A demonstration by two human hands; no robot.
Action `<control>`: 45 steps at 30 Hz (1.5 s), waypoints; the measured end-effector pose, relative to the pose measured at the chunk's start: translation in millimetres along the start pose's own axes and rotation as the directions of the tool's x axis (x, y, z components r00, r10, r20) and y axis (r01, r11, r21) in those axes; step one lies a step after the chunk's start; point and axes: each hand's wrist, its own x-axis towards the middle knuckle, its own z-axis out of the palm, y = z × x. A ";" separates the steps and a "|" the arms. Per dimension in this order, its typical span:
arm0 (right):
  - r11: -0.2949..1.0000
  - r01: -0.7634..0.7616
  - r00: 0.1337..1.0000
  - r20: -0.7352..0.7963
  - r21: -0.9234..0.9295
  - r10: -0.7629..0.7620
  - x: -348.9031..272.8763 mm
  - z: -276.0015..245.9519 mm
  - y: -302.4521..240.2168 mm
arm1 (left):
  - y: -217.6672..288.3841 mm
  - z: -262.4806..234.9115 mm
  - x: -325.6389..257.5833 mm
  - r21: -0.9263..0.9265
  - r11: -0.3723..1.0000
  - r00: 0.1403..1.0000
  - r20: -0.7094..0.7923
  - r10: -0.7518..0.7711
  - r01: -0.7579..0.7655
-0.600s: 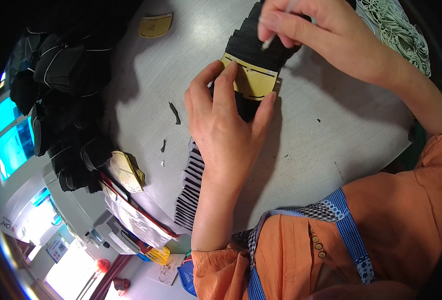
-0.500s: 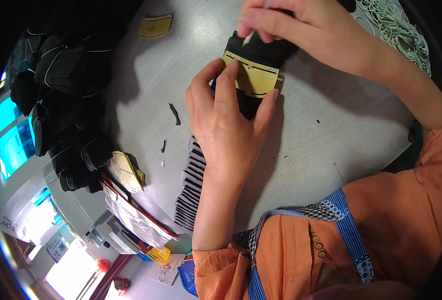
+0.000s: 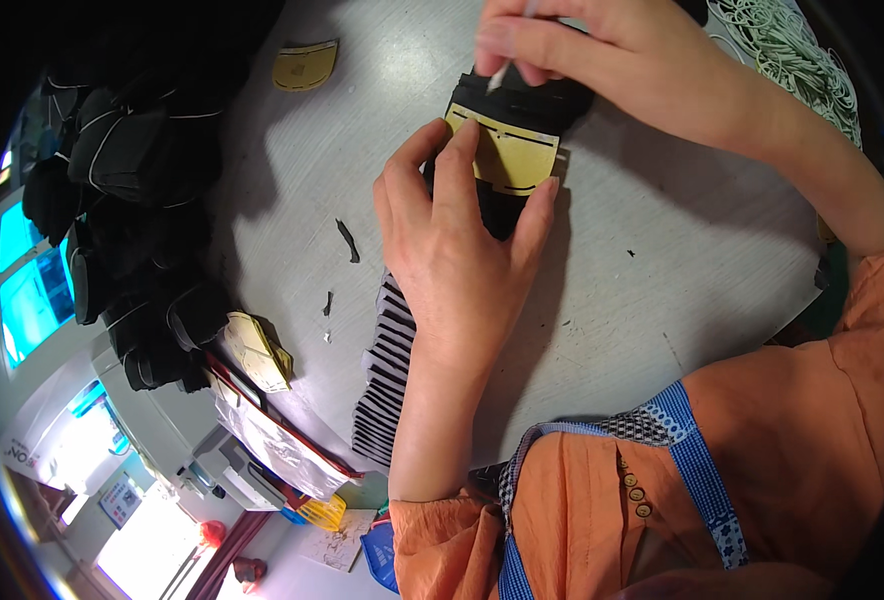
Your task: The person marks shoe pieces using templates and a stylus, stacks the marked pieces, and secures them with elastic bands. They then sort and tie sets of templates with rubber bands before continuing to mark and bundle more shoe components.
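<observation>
A yellow card template (image 3: pixel 517 155) with dark slots lies on a stack of black fabric pieces (image 3: pixel 517 100). My left hand (image 3: pixel 452 225) holds the template down, index finger on its left part and thumb at its lower right edge. Above it, my right hand (image 3: pixel 587 45) pinches a slim white marking pencil (image 3: pixel 499 78), its pale tip at the black fabric just beyond the template's upper edge. Whether the tip touches cannot be made out. Beside my left forearm is a fanned row of grey-and-black striped-looking pieces (image 3: pixel 387 375), partly hidden by the arm.
Bundles of black fabric (image 3: pixel 127 150) tied with pale bands crowd the left side. Another yellow template (image 3: pixel 304 66) lies at the far left, and several more (image 3: pixel 259 350) at the left edge. White cords (image 3: pixel 797 60) heap at the far right. Black scraps (image 3: pixel 348 241) dot the table (image 3: pixel 622 320).
The view has shifted slightly. Both hands, the template and the pencil keep nearly the same places relative to one another.
</observation>
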 end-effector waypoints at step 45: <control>0.980 -0.195 0.979 -0.058 0.036 0.197 -12.4 -29.9 6.0 | 6.6 9.7 29.1 0.002 0.997 0.996 0.031 0.079 -0.079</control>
